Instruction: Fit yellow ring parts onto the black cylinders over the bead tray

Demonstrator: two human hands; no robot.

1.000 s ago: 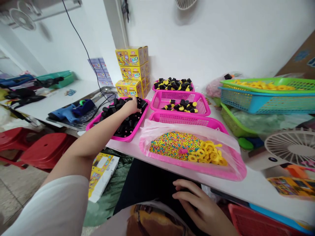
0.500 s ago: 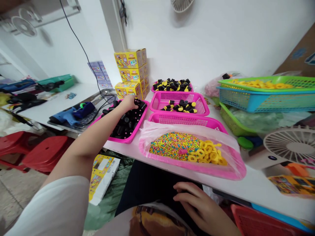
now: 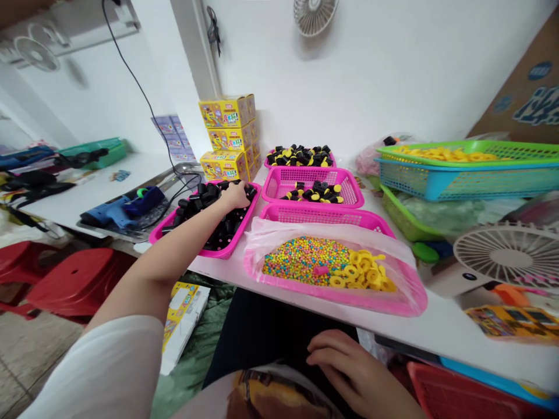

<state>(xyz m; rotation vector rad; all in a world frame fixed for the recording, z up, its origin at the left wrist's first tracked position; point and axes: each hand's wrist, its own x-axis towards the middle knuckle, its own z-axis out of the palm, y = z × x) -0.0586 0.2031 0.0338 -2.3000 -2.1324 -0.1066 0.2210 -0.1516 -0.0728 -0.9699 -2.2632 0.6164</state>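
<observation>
A white wall [image 3: 371, 75] is standing behind the desk [image 3: 441, 323], and a small fan [image 3: 314, 14] is hanging up high. Two red stools [image 3: 74, 279] are sitting on the tile floor [image 3: 30, 361].

L hand [image 3: 236, 195] on blk pcs [image 3: 222, 224], pink tray [image 3: 231, 244]

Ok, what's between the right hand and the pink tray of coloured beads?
In the head view, the right hand rests on dark clothing; beyond that is the white table edge, then the pink tray.
</observation>
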